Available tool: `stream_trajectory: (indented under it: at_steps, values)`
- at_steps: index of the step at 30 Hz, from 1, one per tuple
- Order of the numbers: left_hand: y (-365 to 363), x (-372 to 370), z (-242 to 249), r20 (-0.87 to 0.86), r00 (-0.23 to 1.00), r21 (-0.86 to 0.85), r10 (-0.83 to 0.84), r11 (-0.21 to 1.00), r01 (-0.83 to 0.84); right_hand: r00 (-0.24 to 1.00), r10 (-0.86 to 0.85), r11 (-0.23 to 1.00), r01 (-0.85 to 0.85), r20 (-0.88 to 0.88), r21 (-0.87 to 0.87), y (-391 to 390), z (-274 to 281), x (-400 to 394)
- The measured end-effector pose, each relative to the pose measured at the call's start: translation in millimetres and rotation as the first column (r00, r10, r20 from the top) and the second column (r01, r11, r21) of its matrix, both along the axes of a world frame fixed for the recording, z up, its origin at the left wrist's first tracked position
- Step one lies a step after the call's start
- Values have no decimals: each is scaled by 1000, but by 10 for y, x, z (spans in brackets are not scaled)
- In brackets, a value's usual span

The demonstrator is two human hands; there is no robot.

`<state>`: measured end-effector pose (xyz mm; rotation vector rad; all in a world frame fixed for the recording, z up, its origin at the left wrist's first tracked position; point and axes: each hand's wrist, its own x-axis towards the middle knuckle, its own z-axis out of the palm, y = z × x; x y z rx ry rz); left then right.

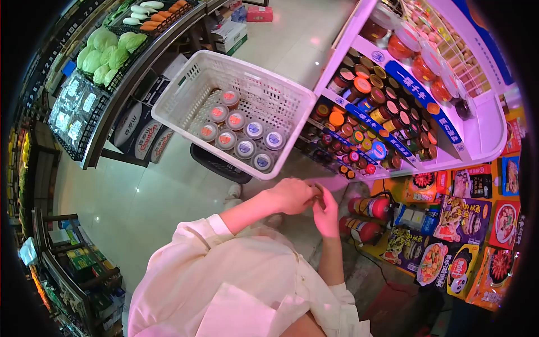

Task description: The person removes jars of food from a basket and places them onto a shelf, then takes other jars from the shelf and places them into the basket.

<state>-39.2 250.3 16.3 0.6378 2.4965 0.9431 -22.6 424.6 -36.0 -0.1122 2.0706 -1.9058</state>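
Observation:
My left hand [293,195] and my right hand [325,210] meet in front of my body, just below the near corner of a white plastic crate [168,115]. The fingers of both are curled in and touch each other; anything between them is hidden. Inside the crate stand several round clear-lidded tubs, some with orange labels, such as one tub [236,119], and some with blue-purple labels, such as another tub [245,148]. The crate rests on something dark, of which a black rounded part [219,165] shows beneath it.
At right, a pink-lit shelf [477,132] holds several rows of jars. Below it are packaged foods [463,219] and two red fire extinguishers [362,229] by a cable. On the left are a vegetable stand with cabbages [104,53], a cardboard box [140,132] and a low rack [78,255].

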Motion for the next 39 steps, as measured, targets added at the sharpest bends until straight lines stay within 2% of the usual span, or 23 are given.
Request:
stream_trajectory:
  at_steps: [5,8,13,18,21,24,27,31,34,37,39]
  values:
    - [-1108,-75,-230,11,979,-1,203,979,-203,981,160,948,-124,-105,292,-984,-46,-411]
    - [-1735,-172,-357,22,947,-54,322,946,-320,969,243,878,-202,-42,435,-1625,111,-707]
    - [-2392,-436,-794,77,911,-22,405,914,-404,946,315,802,-225,-71,553,-2331,-244,-1243]
    - [-2520,-768,-1298,216,849,12,482,868,-496,950,313,706,-241,12,666,-2599,-654,-1683]
    - [-2527,-925,-1589,225,835,10,503,855,-518,945,326,612,-230,23,756,-2621,-1077,-1976]
    - [-2488,-1063,-1751,316,794,-105,519,851,-514,942,330,539,-240,60,807,-2642,-1389,-2230]
    - [-2437,-1187,-1982,453,728,-90,514,839,-537,937,317,457,-285,145,843,-2695,-1657,-2447]
    - [-2366,-1357,-2194,498,673,-172,547,823,-541,906,314,330,-384,283,862,-2772,-1933,-2675]
    - [-2327,-1422,-2169,502,651,-183,570,805,-564,869,326,291,-467,373,835,-2815,-2196,-2809]
    - [-2315,-1413,-2294,459,687,-149,563,811,-565,872,376,333,-443,314,832,-2818,-2503,-2831]
    - [-2318,-1411,-2304,500,638,-154,586,785,-600,851,387,301,-481,355,824,-2810,-2636,-2828]
